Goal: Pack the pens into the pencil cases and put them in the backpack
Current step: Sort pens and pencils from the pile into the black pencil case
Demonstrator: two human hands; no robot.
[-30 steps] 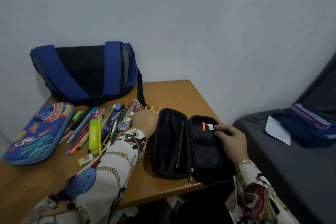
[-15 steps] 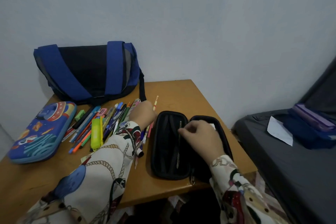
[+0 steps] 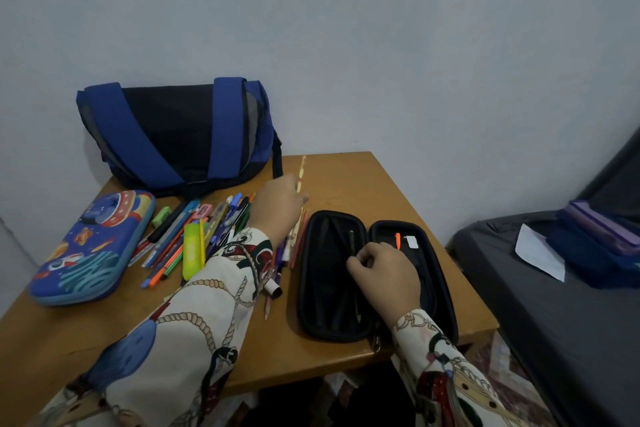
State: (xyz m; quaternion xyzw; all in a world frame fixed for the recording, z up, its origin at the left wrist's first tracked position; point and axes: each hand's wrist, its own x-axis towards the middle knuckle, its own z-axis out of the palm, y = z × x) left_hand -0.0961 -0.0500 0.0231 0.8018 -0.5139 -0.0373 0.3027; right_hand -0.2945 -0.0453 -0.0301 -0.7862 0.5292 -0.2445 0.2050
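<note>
step: loading pens into the open black case [image 3: 332,274] at centre-right of the frame; judged early, most pens are still on the table [image 3: 363,184]
left hand [image 3: 278,210]: centre frame, fingers closed around a bunch of pens [image 3: 299,236] (a thin pale one [image 3: 301,173] sticks up and away from the knuckles, the rest trail back under the sleeve)
right hand [image 3: 384,274]: lies over the middle of the black case, fingers curled, tips pinched at the hinge line by a thin dark pen [image 3: 352,243] lying inside; cannot tell if it pinches the pen or the lining
pen pile [image 3: 187,239]: centre-left, loose fan of pens, a yellow-green highlighter [image 3: 193,250], a pink eraser [image 3: 204,210], a green eraser [image 3: 162,215]
blue case [image 3: 93,246]: left edge, zipped, rocket and planet print, not yet filled
backpack [image 3: 180,135]: upper left, against the wall, blue straps, looks closed
how to do it well: keep the right hand holding the case flat and spread, line the bunch up parallel with the long side, lower it into the left half (tips all one way so the zip will close); take small bunches, loose ends may roll toward the near table edge
text/brands: pink eraser carries print, too small to read; white tag [image 3: 411,242] in the case's right half is blank or unreadable; no brand legible on backpack or cases
off-task: dark couch at right with a white paper [image 3: 540,251] and a purple box [image 3: 602,229]
</note>
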